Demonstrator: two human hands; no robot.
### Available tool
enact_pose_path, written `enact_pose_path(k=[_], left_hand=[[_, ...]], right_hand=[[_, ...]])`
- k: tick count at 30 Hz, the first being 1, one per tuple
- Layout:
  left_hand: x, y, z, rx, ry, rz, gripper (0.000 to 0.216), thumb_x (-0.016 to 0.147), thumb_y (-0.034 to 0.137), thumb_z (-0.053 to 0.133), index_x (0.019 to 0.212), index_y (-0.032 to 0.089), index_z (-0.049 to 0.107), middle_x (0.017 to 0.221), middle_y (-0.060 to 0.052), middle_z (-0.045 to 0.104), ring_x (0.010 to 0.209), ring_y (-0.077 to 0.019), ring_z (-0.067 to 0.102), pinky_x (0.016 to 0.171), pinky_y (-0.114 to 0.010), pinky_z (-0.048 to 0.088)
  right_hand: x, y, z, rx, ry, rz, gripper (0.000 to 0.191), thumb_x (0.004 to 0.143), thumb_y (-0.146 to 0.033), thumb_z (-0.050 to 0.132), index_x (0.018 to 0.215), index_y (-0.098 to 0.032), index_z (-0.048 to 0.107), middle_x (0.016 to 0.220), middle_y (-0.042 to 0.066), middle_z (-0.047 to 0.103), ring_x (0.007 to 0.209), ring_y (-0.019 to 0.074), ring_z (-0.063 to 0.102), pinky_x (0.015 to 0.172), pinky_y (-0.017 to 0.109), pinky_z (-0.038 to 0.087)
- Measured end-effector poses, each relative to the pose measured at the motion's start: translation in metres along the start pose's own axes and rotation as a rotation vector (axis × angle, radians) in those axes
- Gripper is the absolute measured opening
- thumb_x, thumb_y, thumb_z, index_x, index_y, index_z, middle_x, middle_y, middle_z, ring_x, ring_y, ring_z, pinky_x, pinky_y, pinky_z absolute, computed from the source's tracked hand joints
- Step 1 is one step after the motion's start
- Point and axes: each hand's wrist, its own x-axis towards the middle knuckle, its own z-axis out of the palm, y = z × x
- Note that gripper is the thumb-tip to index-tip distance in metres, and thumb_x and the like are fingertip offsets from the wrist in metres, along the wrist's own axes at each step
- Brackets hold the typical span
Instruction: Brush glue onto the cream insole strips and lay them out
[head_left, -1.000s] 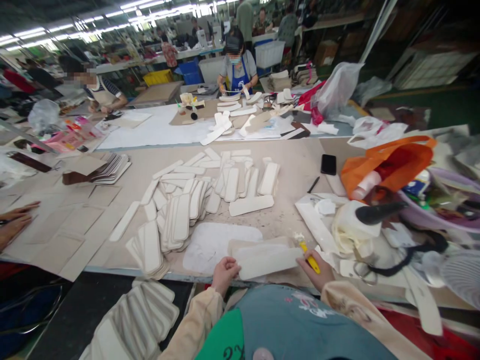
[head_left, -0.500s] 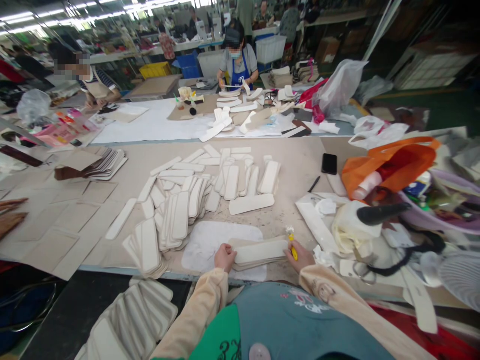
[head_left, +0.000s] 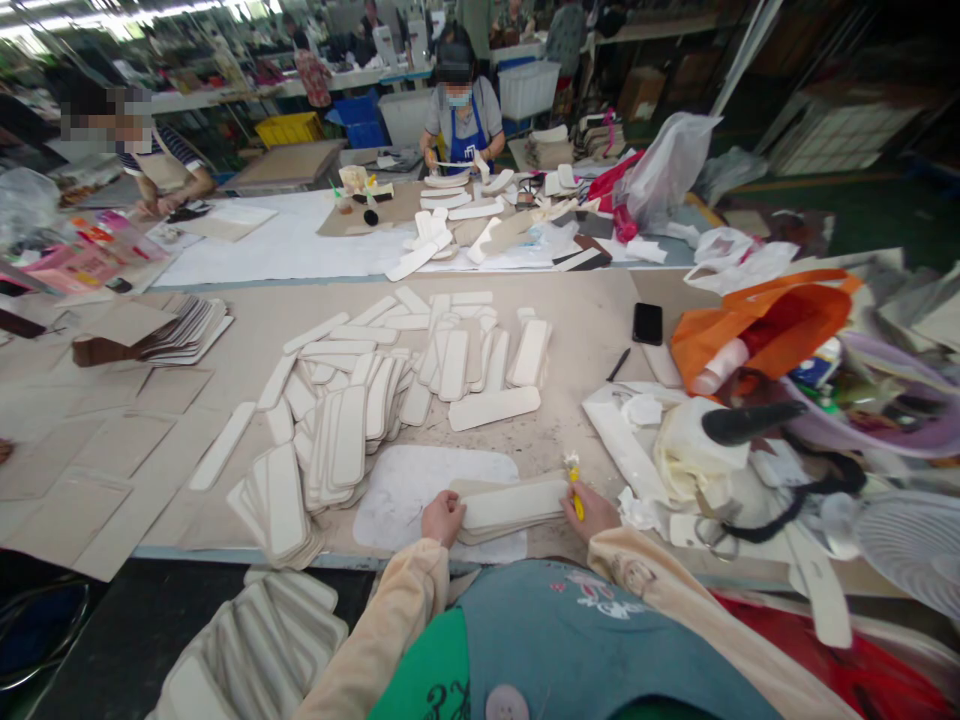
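Observation:
My left hand (head_left: 442, 517) is closed on the left end of a long cream padded strip (head_left: 514, 503) that lies on a small stack of similar strips at the table's near edge. My right hand (head_left: 589, 511) is closed round a yellow-handled brush (head_left: 574, 490) and rests at the strip's right end, with the brush tip pointing up. A white sheet (head_left: 420, 482) lies under the stack. Several more cream strips (head_left: 390, 380) are fanned out in rows across the table beyond my hands.
A black phone (head_left: 647, 323) and a pen (head_left: 618, 364) lie right of the strips. An orange bag (head_left: 757, 320), white scraps and a black cable crowd the right side. Brown pieces (head_left: 161, 338) are stacked far left. More strips (head_left: 247, 650) are piled below the table edge. Other people work at the tables behind.
The strip was held raised between my hands; now it lies on the stack. Both hands moved inward and toward the table with it. The other person's hand at the far left edge has withdrawn.

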Motion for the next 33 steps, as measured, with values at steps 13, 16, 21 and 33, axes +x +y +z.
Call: enact_pose_path(k=[13,16,21,33], left_hand=[[0.01,-0.003,0.002,0.034,-0.02,0.013,0.014,0.079,0.026,0.06,0.091,0.018,0.063,0.076,-0.001,0.069,0.077,-0.0155,0.064,0.068,-0.023,0.041],[0.012,-0.004,0.003,0.031,-0.022,0.033,0.017,0.078,0.026,0.06,0.093,0.019,0.063,0.073,0.0,0.067,0.076,-0.0155,0.064,0.068,-0.023,0.041],[0.014,-0.004,0.003,-0.003,-0.011,0.061,0.012,0.076,0.024,0.06,0.086,0.02,0.063,0.067,0.001,0.063,0.071,-0.0165,0.061,0.065,-0.025,0.038],[-0.004,0.023,-0.007,-0.47,0.057,0.189,0.009,0.064,0.024,0.059,0.067,0.021,0.051,0.059,0.004,0.056,0.059,-0.0146,0.054,0.059,-0.024,0.038]], right_hand=[[0.004,0.0,0.003,-0.07,-0.041,0.009,0.01,0.084,-0.025,0.044,0.078,-0.023,0.053,0.073,0.003,0.063,0.07,0.019,0.059,0.059,0.027,0.038],[0.005,0.001,0.005,-0.079,-0.048,0.006,0.009,0.083,-0.023,0.045,0.079,-0.023,0.053,0.074,0.003,0.063,0.071,0.0189,0.059,0.061,0.027,0.038],[0.006,0.001,0.006,-0.096,-0.028,0.019,0.006,0.08,-0.02,0.049,0.082,-0.021,0.055,0.078,0.005,0.063,0.073,0.0198,0.058,0.064,0.028,0.038],[0.0,0.012,-0.025,0.053,0.18,-0.018,0.008,0.083,-0.02,0.049,0.089,-0.022,0.053,0.097,0.01,0.067,0.091,0.025,0.06,0.081,0.036,0.046]])
